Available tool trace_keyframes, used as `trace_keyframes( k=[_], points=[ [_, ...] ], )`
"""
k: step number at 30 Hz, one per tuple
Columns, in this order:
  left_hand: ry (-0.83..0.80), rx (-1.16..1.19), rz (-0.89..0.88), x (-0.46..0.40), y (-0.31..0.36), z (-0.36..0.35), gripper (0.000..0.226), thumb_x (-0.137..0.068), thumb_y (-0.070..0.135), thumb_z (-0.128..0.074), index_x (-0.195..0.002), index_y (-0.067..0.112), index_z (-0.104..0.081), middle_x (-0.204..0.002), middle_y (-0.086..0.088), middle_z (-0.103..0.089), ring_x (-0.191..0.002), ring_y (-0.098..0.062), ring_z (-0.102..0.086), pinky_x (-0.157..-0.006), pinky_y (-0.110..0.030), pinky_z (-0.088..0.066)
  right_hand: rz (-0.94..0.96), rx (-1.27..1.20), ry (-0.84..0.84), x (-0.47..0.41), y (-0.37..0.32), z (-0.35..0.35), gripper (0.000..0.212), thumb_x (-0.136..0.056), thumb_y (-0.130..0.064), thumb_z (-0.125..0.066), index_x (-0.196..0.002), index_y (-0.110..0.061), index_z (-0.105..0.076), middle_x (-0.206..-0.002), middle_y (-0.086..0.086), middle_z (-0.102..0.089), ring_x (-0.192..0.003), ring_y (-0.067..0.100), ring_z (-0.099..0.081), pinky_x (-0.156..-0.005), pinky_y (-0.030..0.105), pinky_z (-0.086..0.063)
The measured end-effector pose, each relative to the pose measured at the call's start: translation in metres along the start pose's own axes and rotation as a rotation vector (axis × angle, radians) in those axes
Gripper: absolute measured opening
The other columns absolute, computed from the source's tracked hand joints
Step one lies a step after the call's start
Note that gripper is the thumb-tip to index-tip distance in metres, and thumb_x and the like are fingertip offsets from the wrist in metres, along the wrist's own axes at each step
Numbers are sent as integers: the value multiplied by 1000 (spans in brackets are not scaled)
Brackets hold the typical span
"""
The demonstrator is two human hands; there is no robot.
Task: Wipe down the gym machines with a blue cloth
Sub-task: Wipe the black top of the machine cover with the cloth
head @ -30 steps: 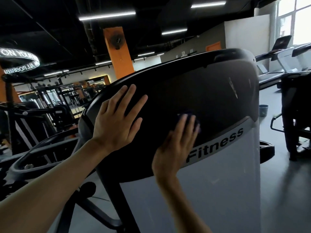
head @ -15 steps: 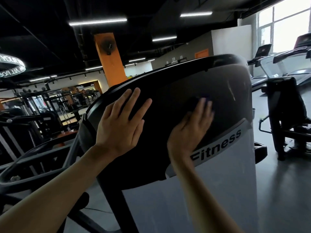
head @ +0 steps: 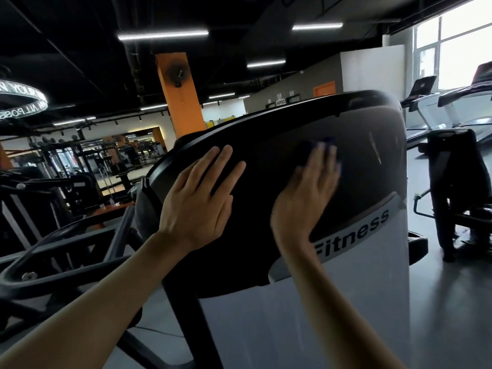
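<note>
Since the earlier frame your right hand [head: 306, 193] has slid up the machine's dark panel [head: 266, 169], flat-fingered on the mostly hidden blue cloth [head: 308, 145], while your left hand [head: 197, 198] rests flat, fingers spread.

Both bare forearms reach up and forward. Left hand [head: 197, 201] is flat, fingers [head: 226, 166] straight and slightly spread, palm down. Right hand [head: 306, 198] is flat too, fingers together, a bit blurry at the tips.
</note>
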State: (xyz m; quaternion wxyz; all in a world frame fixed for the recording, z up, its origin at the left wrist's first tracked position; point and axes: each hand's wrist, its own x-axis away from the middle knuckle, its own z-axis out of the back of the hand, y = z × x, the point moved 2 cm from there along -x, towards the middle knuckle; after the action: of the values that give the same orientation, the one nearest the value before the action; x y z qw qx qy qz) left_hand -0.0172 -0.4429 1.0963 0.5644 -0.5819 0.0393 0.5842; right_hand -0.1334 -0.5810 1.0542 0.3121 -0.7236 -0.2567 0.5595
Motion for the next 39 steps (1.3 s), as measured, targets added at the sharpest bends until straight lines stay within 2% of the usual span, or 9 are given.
trace_keyframes(
  k=[3, 5, 12, 15, 17, 19, 25, 31, 39],
  points=[
    [25, 39, 157, 2, -3, -1, 65, -109, 37, -30, -160, -3, -28, -169, -22, -23, -158, -36, -20, -127, -52, -22, 718, 90, -323, 52, -10, -4, 58, -102, -12, -49, -157, -20, -35, -167, 3, -24, -158, 27, -15, -127, 50, -19],
    [8, 58, 243, 5, -3, -1, 70, -108, 39, -30, -160, -7, -23, -169, -25, -18, -159, -38, -14, -128, -55, -18, 892, 130, -393, 38, 2, 1, 53, -103, -17, -52, -155, -20, -41, -165, 4, -33, -156, 27, -22, -123, 51, -28],
    [10, 62, 242, 8, -3, -2, 67, -109, 37, -26, -161, -4, -21, -171, -21, -16, -161, -32, -10, -130, -51, -15, -23, 1, 6, -36, -22, -10, 51, -109, -23, -38, -160, -20, -32, -169, 4, -23, -157, 28, -12, -128, 49, -16],
    [54, 115, 239, 9, -4, -2, 64, -109, 34, -27, -161, -3, -25, -170, -20, -19, -160, -30, -13, -130, -49, -15, 319, 110, -140, 3, -56, -19, 54, -103, -21, -33, -157, -19, -38, -167, 6, -28, -157, 29, -13, -127, 48, -17],
    [76, 148, 248, 9, -5, -2, 62, -108, 31, -29, -161, -2, -25, -170, -18, -21, -161, -27, -13, -130, -46, -14, 681, 151, -335, 27, -60, -17, 53, -103, -22, -41, -155, -19, -43, -164, 4, -34, -156, 28, -18, -127, 47, -19],
    [102, 167, 260, 9, -5, -1, 61, -108, 28, -30, -160, -2, -28, -169, -17, -23, -161, -24, -13, -131, -44, -13, 826, 180, -419, -1, -55, -12, 51, -103, -25, -49, -153, -19, -45, -161, 3, -40, -153, 25, -27, -126, 43, -20],
    [141, 188, 273, 8, -4, -1, 58, -107, 24, -32, -158, -4, -34, -168, -17, -27, -160, -26, -18, -130, -46, -16, 354, 205, -194, -81, -63, -19, 41, -104, -27, -43, -142, -16, -53, -149, 6, -51, -143, 28, -38, -118, 49, -34],
    [145, 226, 263, 9, -7, -2, 54, -108, 18, -33, -158, -3, -33, -168, -17, -28, -159, -27, -20, -129, -48, -20, 765, 172, -383, 37, -32, -12, 56, -104, -22, -53, -158, -20, -38, -168, 4, -28, -158, 28, -11, -127, 50, -17],
    [49, 108, 218, 16, -2, 1, 61, -107, 26, -34, -160, -5, -27, -170, -21, -21, -160, -33, -14, -129, -52, -18, 1105, 374, -628, 82, 70, 29, 88, -91, -13, -72, -163, -27, -23, -170, -2, -19, -158, 28, -12, -126, 48, -25]
  ],
)
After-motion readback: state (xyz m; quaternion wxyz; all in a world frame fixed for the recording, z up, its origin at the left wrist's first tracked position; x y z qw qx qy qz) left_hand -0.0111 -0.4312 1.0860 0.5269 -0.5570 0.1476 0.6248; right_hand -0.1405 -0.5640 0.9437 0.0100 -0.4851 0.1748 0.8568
